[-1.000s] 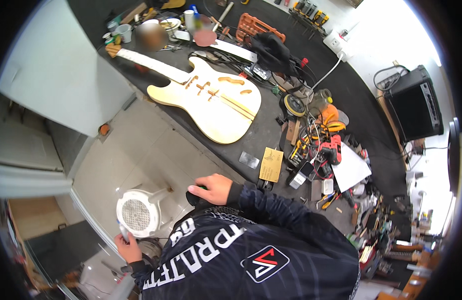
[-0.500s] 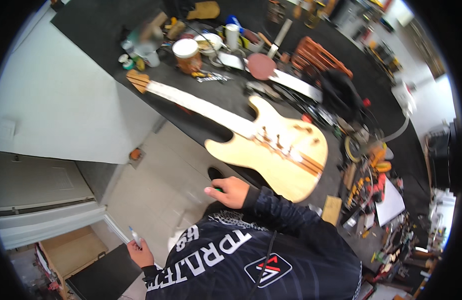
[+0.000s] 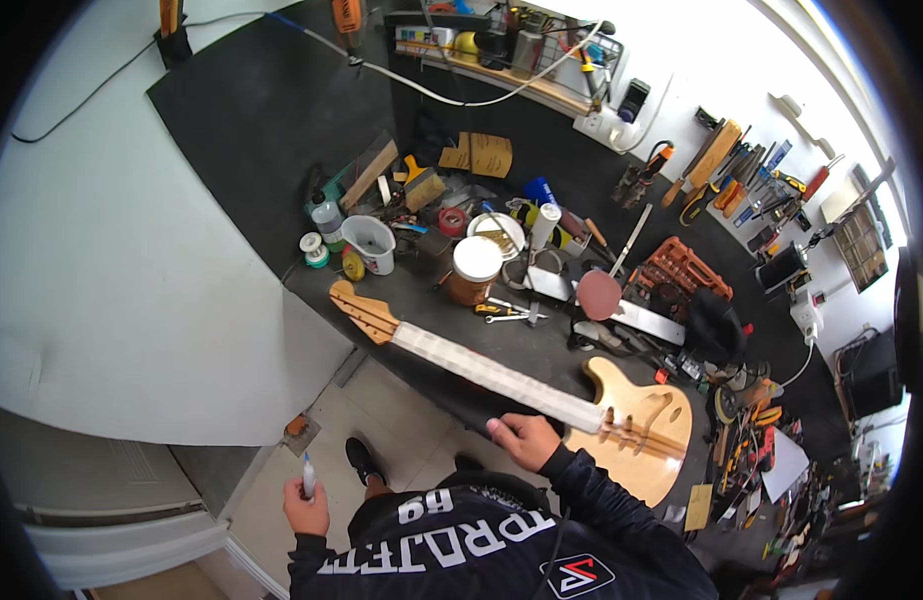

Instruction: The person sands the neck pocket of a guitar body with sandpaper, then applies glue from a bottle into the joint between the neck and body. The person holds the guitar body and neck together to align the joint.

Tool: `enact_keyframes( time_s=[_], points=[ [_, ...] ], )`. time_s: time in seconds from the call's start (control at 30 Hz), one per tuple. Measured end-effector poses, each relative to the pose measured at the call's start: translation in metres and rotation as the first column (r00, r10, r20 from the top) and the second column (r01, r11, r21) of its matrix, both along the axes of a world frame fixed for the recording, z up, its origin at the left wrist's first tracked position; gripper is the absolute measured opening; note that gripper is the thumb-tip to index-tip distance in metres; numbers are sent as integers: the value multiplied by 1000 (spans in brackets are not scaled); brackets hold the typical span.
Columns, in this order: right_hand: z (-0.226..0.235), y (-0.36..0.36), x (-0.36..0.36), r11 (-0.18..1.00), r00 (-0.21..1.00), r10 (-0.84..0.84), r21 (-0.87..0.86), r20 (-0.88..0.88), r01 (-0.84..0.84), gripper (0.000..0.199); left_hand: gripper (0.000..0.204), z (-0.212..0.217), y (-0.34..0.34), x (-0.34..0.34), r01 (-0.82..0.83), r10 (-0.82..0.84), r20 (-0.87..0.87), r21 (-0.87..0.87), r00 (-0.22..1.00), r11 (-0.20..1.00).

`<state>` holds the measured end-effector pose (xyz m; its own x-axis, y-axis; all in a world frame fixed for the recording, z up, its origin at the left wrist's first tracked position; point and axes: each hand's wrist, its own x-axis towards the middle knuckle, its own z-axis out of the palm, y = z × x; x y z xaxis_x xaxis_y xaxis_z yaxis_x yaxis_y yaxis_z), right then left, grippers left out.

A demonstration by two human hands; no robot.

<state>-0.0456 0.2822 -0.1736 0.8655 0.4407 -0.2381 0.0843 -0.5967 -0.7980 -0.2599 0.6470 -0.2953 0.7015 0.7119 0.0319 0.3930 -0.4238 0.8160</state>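
My left hand [image 3: 306,510], low at the left over the floor, is closed around a slim white tube [image 3: 308,484] with a bluish tip pointing up. At the bench's front edge, my right hand [image 3: 526,443] has its fingers curled and thumb forward. What it holds, if anything, is hidden. It overlaps the near horn of an electric guitar [image 3: 636,465]; contact is unclear. The pale wood body lies flat at the right, with darker stripes and open cavities. Its neck [image 3: 491,375] is covered in whitish tape and reaches left to a bare wooden headstock [image 3: 366,312].
Behind the guitar stand a white-lidded jar [image 3: 476,260], a grey cup [image 3: 369,245] and a reddish sanding disc [image 3: 598,295]. Small wrenches [image 3: 516,315] lie near the neck. An orange tool case [image 3: 681,270] and crowded tools [image 3: 751,420] occupy the bench's right side.
The view has swung upward, showing more bench and the wall tools. My right hand has moved closer to the guitar's near horn. My left hand still holds the tube, now more upright.
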Motion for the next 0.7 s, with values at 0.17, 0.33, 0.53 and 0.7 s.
enact_keyframes(
  time_s=[0.17, 0.33, 0.53, 0.7],
  points=[
    [-15, 91, -17, 953, 953, -300, 35, -46, 302, 45, 23, 23, 114, 47, 170, -166, -58, 80, 984, 982],
    [-12, 178, -38, 949, 950, -312, -36, -5, 312, 45, 23, 51, 198, 82, 225, -224, -23, 64, 974, 972],
    [3, 232, -8, 933, 932, -359, -42, -43, 357, 49, 25, 55, 240, 93, 224, -223, -15, 89, 975, 971],
    [-7, 279, 35, 934, 928, -303, 126, -217, 335, 52, 27, 91, 233, 118, 214, -231, 43, 245, 972, 946]
  ],
)
